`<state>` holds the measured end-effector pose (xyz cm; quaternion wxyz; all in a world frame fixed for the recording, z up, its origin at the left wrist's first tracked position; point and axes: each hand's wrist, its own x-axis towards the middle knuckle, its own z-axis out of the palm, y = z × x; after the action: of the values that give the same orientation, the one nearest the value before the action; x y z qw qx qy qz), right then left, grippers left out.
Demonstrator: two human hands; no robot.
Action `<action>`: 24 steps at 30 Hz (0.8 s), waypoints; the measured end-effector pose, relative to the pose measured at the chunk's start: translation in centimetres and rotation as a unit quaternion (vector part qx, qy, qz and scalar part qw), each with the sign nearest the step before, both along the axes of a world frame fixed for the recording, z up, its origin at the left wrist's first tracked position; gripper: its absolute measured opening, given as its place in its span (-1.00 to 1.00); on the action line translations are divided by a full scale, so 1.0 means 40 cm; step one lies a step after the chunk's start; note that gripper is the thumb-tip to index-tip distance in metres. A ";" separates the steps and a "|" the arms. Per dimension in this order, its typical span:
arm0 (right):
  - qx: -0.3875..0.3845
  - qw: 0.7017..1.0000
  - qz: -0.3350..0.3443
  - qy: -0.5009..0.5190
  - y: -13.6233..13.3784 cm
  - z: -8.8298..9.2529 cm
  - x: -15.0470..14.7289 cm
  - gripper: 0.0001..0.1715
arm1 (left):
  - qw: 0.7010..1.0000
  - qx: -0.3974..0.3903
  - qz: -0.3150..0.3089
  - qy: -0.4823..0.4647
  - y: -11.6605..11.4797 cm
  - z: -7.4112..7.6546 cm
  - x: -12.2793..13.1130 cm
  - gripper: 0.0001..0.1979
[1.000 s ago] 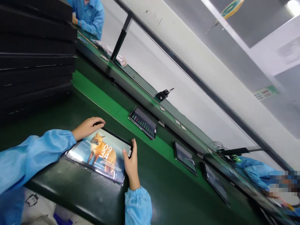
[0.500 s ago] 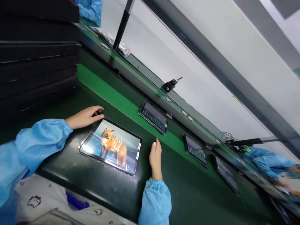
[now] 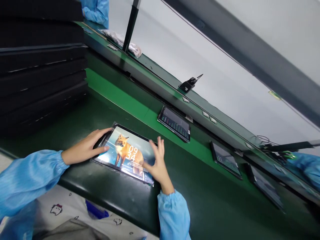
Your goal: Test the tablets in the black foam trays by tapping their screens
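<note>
Head view shows the left hand (image 3: 83,149) lying flat with its fingers stretched out and close together, fingertips resting on the left end of the fox tablet (image 3: 126,154), gripping nothing. Across the same tablet, the right hand (image 3: 156,163) has its fingers spread wide, tips touching the right edge of the lit screen and palm lifted off it. Both wrists run into blue sleeves (image 3: 30,178). That tablet lies flat on the dark green bench (image 3: 200,193), near its front edge, showing a fox and the digits 09 34. Beyond the tablet, on the bright green conveyor strip (image 3: 112,95), another tablet (image 3: 175,123) lies flat, and two more sit farther right of it. Left of the fox tablet stands a stack of black trays (image 3: 40,66).
</note>
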<state>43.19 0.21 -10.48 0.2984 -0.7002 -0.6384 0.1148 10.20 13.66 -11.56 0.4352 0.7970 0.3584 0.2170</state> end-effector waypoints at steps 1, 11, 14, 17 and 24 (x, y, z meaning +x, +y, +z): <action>0.029 0.997 -0.069 0.025 0.007 -0.006 0.034 -0.09 | 1.000 0.002 -0.001 -0.002 0.003 0.002 0.002 -0.24; 0.090 0.951 -0.245 0.169 -0.016 -0.032 0.120 -0.40 | 0.999 0.019 0.031 0.010 -0.035 -0.001 0.002 -0.28; 0.064 0.962 -0.188 0.190 -0.025 -0.030 0.042 -0.46 | 0.998 0.026 0.048 0.012 -0.057 -0.002 0.003 -0.31; 0.041 0.966 -0.162 0.198 -0.035 -0.027 0.004 -0.42 | 0.998 0.043 0.036 0.022 -0.062 -0.003 0.002 -0.35; 0.025 0.958 -0.160 0.236 -0.038 -0.023 0.004 -0.37 | 0.995 0.083 0.016 0.046 -0.053 -0.011 -0.002 -0.31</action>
<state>43.34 -1.31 -11.39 0.4725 -0.7385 -0.4319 0.2116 10.11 11.53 -11.99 0.3470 0.8337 0.3715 0.2156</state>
